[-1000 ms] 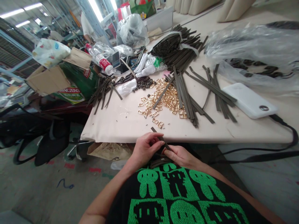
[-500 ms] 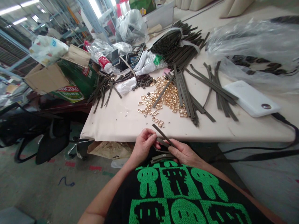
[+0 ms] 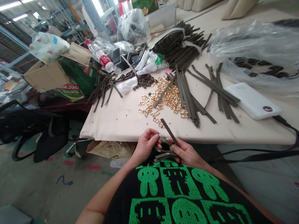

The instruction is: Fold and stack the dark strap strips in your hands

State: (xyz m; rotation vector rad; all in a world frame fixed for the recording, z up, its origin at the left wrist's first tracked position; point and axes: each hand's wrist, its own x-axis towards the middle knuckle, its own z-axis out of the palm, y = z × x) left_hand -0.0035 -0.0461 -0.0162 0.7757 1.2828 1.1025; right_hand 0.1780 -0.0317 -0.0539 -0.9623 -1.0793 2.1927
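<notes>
My left hand (image 3: 146,145) and my right hand (image 3: 185,152) meet at the near edge of the table (image 3: 112,124), just in front of my chest. Both are closed on a dark olive strap (image 3: 169,131) whose free end sticks up and away over the table edge. More strap ends (image 3: 164,156) lie under my hands against my shirt. A heap of gold buckles (image 3: 163,98) lies on the table just beyond my hands, with loose dark straps (image 3: 187,96) across it.
A white power bank (image 3: 253,101) with a black cable (image 3: 287,130) lies at right. A large strap bundle (image 3: 179,43), plastic bags (image 3: 252,43), a water bottle (image 3: 100,57), a phone (image 3: 116,56) and a green carton (image 3: 74,79) crowd the far and left side. A black chair (image 3: 35,133) stands left.
The strap's free end has risen and swung right, now reaching over the table edge. My hands have shifted slightly while keeping their grip on it.
</notes>
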